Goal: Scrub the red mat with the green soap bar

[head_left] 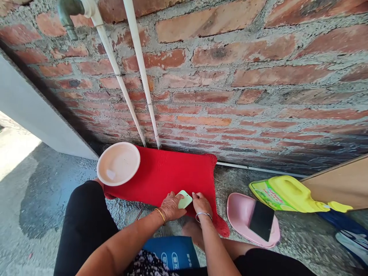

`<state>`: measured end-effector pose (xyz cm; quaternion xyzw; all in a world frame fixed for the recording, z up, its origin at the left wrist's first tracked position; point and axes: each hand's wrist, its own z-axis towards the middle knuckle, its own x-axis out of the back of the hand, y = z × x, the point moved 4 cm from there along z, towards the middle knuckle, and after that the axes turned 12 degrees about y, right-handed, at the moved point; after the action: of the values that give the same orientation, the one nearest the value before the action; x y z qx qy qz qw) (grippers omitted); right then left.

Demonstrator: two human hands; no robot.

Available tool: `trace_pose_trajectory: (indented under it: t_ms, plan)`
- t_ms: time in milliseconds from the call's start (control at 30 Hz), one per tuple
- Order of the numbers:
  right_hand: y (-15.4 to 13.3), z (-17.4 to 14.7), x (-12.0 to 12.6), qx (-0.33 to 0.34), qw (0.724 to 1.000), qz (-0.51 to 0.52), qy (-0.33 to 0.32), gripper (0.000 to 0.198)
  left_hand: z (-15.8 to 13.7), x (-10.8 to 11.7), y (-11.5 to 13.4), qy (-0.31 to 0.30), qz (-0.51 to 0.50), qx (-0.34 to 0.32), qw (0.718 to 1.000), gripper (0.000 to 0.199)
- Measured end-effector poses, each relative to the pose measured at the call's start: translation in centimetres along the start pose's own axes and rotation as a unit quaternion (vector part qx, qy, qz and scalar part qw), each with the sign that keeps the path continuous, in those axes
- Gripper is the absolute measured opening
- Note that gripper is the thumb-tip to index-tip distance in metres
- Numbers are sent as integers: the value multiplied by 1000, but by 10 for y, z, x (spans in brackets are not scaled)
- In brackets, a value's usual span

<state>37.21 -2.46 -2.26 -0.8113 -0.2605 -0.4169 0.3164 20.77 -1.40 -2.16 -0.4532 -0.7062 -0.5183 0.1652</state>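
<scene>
My left hand (171, 206) is closed on a pale green flat piece (185, 199) with rounded corners and a small dark hole near one corner; its exact kind is unclear. Just to the right, my right hand (202, 205) has its fingers pinched together, and whatever they hold is too small to make out. Both hands are over the near right part of a red cloth (169, 172), which covers a low, long surface. On the cloth's left end stands a pale pink basin (119, 163) with what looks like water in it.
To the right, a pink plastic basin (237, 214) carries a black flat panel (261, 220). A yellow detergent jug (287, 193) lies behind it. Beyond the cloth rises a brick wall (212, 84) with white pipes (143, 76) and a tap (67, 19). Under my arms is a blue seat (175, 251).
</scene>
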Motion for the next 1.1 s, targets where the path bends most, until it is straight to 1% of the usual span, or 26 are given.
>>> trace_pose_trajectory:
  t_ms: [33, 67, 100, 167, 233, 267, 300, 333, 367, 433, 467, 533, 567, 600, 633, 667, 700, 767, 833, 867, 900, 933, 967, 1000, 1067, 1100]
  plan:
    - [0, 1, -1, 1, 1000, 0, 2, 39, 4, 8, -3, 16, 3, 8, 1000, 62]
    - [1, 1, -1, 1, 1000, 1, 3, 39, 10, 22, -8, 45, 16, 23, 999, 59]
    - [1, 1, -1, -1, 1000, 2, 3, 39, 16, 40, -14, 85, 32, 41, 995, 57]
    - [0, 0, 0, -5, 1000, 5, 2, 39, 29, 83, -29, 175, 77, 105, 976, 53]
    - [-1, -2, 2, -10, 1000, 5, 0, 38, 41, 118, -40, 225, 121, 165, 953, 54]
    - [-2, -3, 3, -12, 1000, 4, -2, 38, 46, 129, -43, 239, 133, 186, 944, 54]
    - [-3, -4, 5, -14, 1000, 3, -4, 38, 49, 134, -43, 247, 142, 202, 937, 54]
    - [-3, -5, 6, -15, 1000, 2, -6, 38, 51, 133, -41, 250, 148, 210, 934, 55]
    - [-4, -5, 6, -16, 1000, 3, -8, 38, 52, 127, -37, 248, 152, 209, 934, 56]
    - [-5, -6, 7, -18, 1000, 2, -6, 39, 51, 98, -23, 229, 156, 175, 945, 59]
    - [-5, -6, 7, -19, 1000, 0, -2, 39, 50, 79, -14, 207, 153, 137, 956, 62]
    - [-5, -6, 7, -21, 1000, -7, 6, 38, 47, 39, 4, 137, 134, 48, 980, 65]
    - [-5, -6, 7, -22, 1000, -10, 8, 38, 46, 23, 9, 101, 118, 20, 988, 67]
    - [-5, -6, 7, -23, 1000, -12, 8, 38, 46, 13, 12, 76, 102, 5, 992, 68]
    - [-5, -7, 6, -23, 1000, -13, 7, 38, 47, 11, 12, 66, 89, 2, 994, 69]
    - [-5, -7, 6, -24, 1000, -14, 6, 38, 50, 15, 9, 73, 80, 11, 994, 68]
    - [-5, -7, 6, -25, 1000, -14, 5, 38, 54, 27, 3, 94, 79, 29, 992, 66]
    - [-5, -8, 7, -28, 1000, -14, 3, 38, 61, 63, -12, 160, 93, 82, 979, 59]
    - [-6, -8, 8, -30, 999, -15, -1, 39, 66, 103, -27, 226, 127, 144, 955, 56]
    - [-6, -9, 8, -30, 999, -17, -3, 39, 68, 119, -32, 249, 141, 173, 943, 55]
    - [-6, -9, 8, -30, 999, -18, -4, 39, 68, 129, -34, 261, 149, 194, 934, 55]
    - [-7, -8, 8, -29, 999, -18, -4, 39, 68, 133, -34, 269, 154, 209, 928, 55]
    - [-7, -8, 8, -28, 999, -19, -2, 39, 68, 131, -30, 269, 155, 215, 926, 56]
    - [-7, -8, 8, -27, 999, -19, 1, 38, 68, 123, -25, 263, 152, 209, 930, 57]
    - [-7, -7, 7, -26, 999, -20, 6, 38, 68, 95, -7, 232, 139, 166, 948, 59]
    - [-6, -7, 6, -25, 999, -22, 6, 37, 69, 78, 3, 202, 125, 126, 963, 60]
